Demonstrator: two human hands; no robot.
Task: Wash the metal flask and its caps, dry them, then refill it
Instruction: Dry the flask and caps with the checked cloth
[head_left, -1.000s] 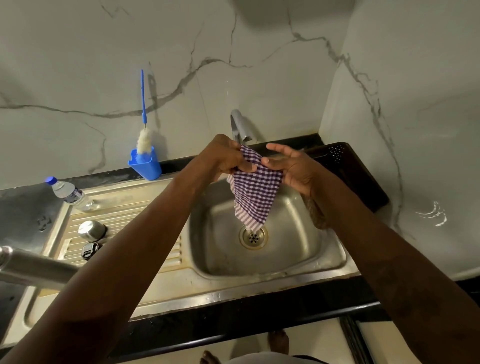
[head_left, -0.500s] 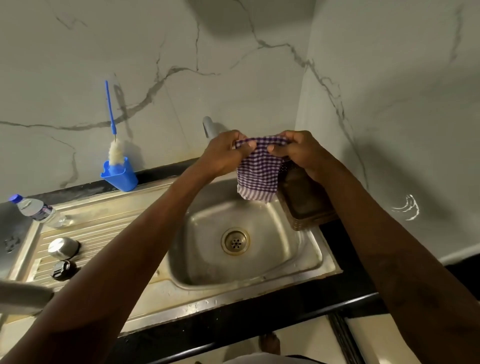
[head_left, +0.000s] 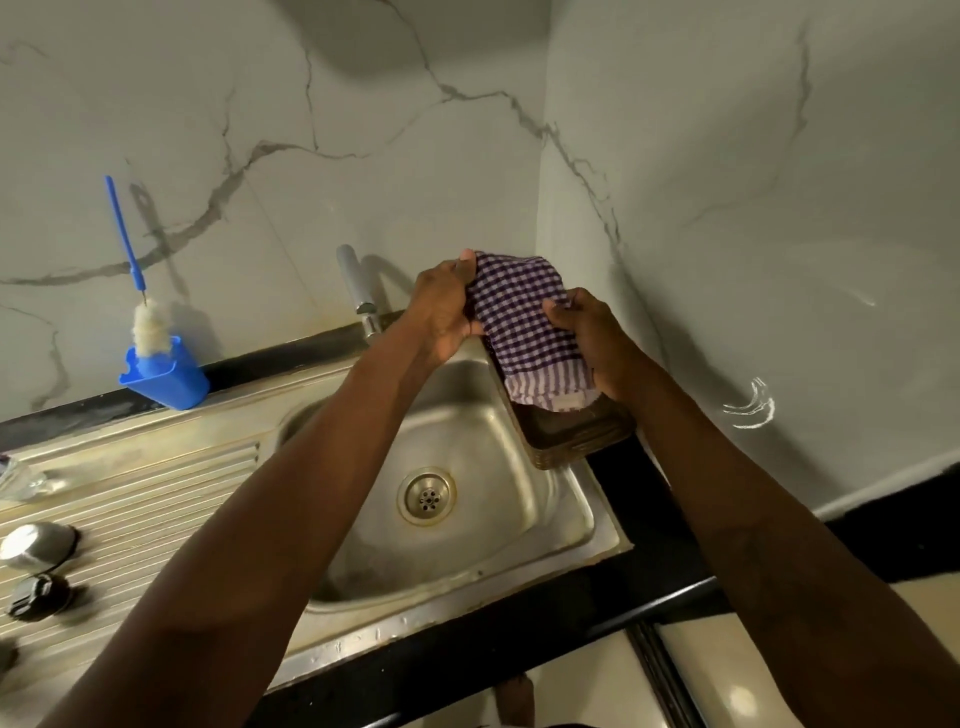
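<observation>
A purple-and-white checked cloth (head_left: 522, 322) is held by both hands over the dark basket (head_left: 576, 436) at the sink's right. My left hand (head_left: 447, 306) grips its upper left edge; my right hand (head_left: 592, 338) grips its right side. On the ribbed draining board at the far left lie a metal cap (head_left: 36, 545) and a small black cap (head_left: 36, 597). The flask itself is out of view.
The steel sink (head_left: 582, 525) with its drain (head_left: 427, 496) lies below my arms, the tap (head_left: 358, 291) behind it. A blue holder (head_left: 166, 376) with a blue-handled bottle brush (head_left: 148, 322) stands by the wall. A clear bottle's edge (head_left: 13, 480) shows at far left.
Both hands carried the cloth from above the sink basin rightward to over the dark basket. The view swung right, so the flask and most of the water bottle left the frame.
</observation>
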